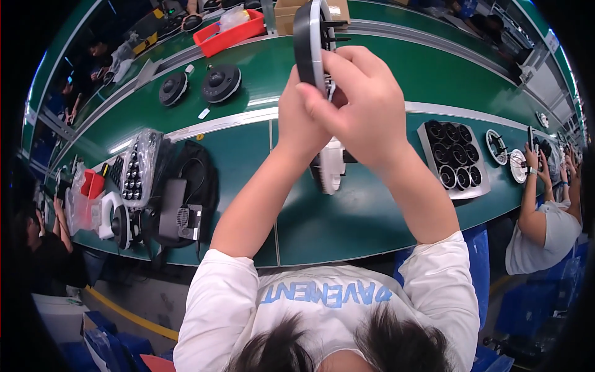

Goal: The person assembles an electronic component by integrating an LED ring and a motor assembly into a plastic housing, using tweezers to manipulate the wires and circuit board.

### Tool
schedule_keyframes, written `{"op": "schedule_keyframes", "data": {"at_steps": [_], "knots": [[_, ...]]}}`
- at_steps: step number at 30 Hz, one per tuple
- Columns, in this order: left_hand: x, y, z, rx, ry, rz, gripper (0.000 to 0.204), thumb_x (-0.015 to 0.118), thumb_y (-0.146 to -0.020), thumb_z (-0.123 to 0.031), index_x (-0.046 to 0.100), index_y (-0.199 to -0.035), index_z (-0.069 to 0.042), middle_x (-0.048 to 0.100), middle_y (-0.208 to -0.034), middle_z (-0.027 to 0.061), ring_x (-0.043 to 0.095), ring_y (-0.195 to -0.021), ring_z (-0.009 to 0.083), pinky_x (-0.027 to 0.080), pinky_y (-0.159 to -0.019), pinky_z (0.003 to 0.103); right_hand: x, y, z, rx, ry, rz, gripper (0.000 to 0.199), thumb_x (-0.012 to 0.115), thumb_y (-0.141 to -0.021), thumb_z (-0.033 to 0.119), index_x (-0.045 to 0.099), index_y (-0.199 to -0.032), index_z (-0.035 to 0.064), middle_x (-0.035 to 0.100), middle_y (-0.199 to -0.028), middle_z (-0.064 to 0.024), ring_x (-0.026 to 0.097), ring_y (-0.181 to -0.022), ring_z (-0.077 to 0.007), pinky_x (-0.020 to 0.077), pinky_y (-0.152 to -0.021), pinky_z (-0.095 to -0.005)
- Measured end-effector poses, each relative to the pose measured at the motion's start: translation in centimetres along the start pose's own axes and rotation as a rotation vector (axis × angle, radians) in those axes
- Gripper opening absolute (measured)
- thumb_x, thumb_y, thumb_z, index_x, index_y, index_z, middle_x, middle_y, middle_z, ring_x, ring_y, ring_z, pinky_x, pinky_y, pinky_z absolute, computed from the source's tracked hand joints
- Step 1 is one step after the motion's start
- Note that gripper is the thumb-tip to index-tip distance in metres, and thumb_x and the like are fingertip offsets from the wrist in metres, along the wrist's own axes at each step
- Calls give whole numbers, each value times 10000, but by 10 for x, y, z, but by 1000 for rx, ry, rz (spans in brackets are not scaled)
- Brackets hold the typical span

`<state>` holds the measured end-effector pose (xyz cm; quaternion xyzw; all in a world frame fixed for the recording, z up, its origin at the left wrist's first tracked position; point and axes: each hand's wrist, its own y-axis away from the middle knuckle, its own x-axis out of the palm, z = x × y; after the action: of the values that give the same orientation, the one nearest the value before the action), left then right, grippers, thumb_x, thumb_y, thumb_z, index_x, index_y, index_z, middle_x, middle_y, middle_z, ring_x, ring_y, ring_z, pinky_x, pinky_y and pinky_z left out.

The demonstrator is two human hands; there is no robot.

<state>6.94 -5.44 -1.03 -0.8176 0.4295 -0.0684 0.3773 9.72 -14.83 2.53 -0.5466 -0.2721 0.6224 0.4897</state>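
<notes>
Up over the bench I hold a round black cover with a pale rim (308,43) on its edge, dark prongs sticking out of its right side. My left hand (296,118) supports its lower part from below and behind; most of those fingers are hidden. The fingers of my right hand (362,93) are bent against the cover's inner side near the lower rim, thumb toward the left hand. Whether a small part is pinched there cannot be seen. Under my wrists, a white round part (333,166) sits on the green bench (365,217), partly covered by my arms.
To the right stands a tray of black ring-shaped parts (455,192). Two black domed units (221,84) lie on the green conveyor (266,68), near a red bin (229,34). At left are a bagged tray of small parts (139,167) and a black bag (201,167). Co-workers sit both sides.
</notes>
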Motion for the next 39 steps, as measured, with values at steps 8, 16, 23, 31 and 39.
{"op": "schedule_keyframes", "data": {"at_steps": [8, 16, 23, 31, 39], "knots": [[-57, 33, 3, -297, 700, -214, 221, 580, -829, -115, 497, -995, 5, 560, -955, 69, 546, -876, 117, 446, -768, 259, -21, 9, 16, 92, -428, 56, 296, 634, -720, 184, 600, -986, 58, 593, -719, -74, 572, -707, -178, 458, -607, -265], [-91, 50, -14, -423, 926, -53, 176, 587, -794, -83, 545, -942, 3, 604, -912, 121, 590, -872, 191, 483, -763, 316, 11, 45, -19, 606, -988, 581, 445, 505, -875, 331, 463, -1143, -22, 535, -1026, -92, 471, -963, -142, 373, -854, -290], [-98, 71, -15, -512, 899, -137, 194, 591, -778, -69, 522, -944, 3, 598, -935, 179, 605, -791, 197, 510, -652, 317, 53, 85, -26, 477, -1441, 1044, 688, 271, -850, 618, 495, -1203, 73, 521, -1156, -73, 459, -990, -214, 360, -880, -358], [-121, 85, 12, -461, 909, -37, 220, 489, -805, -120, 433, -973, 11, 517, -1088, 269, 572, -970, 285, 511, -801, 357, 69, 93, -23, 598, -1222, 1283, 355, 515, -776, 166, 560, -1106, 42, 568, -1068, -80, 520, -863, -148, 419, -786, -271], [-142, 87, 6, -355, 884, -198, 233, 537, -750, -76, 468, -942, 36, 537, -916, 154, 565, -979, 323, 533, -769, 382, 73, 101, -24, 251, -1018, 1157, 232, 561, -798, 214, 601, -943, 39, 576, -870, -65, 518, -749, -144, 429, -683, -273]]}}
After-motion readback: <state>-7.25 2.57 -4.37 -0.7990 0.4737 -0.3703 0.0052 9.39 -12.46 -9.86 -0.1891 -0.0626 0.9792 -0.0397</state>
